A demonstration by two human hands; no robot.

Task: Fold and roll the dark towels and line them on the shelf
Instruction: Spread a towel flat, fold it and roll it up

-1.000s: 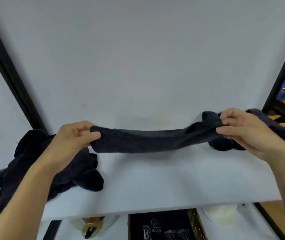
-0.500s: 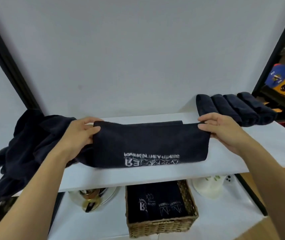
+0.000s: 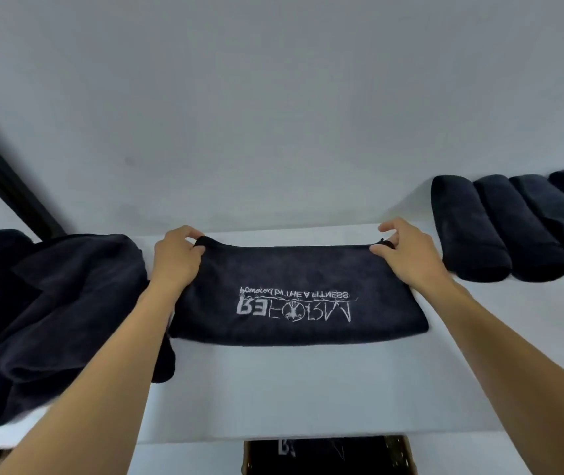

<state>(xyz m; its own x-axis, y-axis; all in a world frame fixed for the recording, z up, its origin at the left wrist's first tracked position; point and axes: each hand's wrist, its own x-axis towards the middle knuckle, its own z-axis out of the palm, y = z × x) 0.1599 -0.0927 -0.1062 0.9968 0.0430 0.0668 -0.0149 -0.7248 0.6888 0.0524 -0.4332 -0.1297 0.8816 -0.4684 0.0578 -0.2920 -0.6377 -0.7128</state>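
**One towel mid-fold, a row done, a heap to go**

The towel (image 3: 294,303) in work lies flat in the middle of the frame on the white shelf (image 3: 308,389). It is folded to a long band, with its printed logo on top and upside down to the camera. The left grip (image 3: 176,258) pinches its far left corner, fingers curled round the edge. The right grip (image 3: 407,255) pinches the far right corner between thumb and fingers.

At the right of the frame at least four rolls (image 3: 500,228) lie side by side, touching, against the wall; that part looks finished. At the left a heap (image 3: 50,303) of loose dark towels spills over the shelf edge, unfolded.

I judge the job partway done: this towel is folded but not yet rolled or lined up, and the heap remains. A basket (image 3: 402,455) holding dark cloth shows at the bottom edge.
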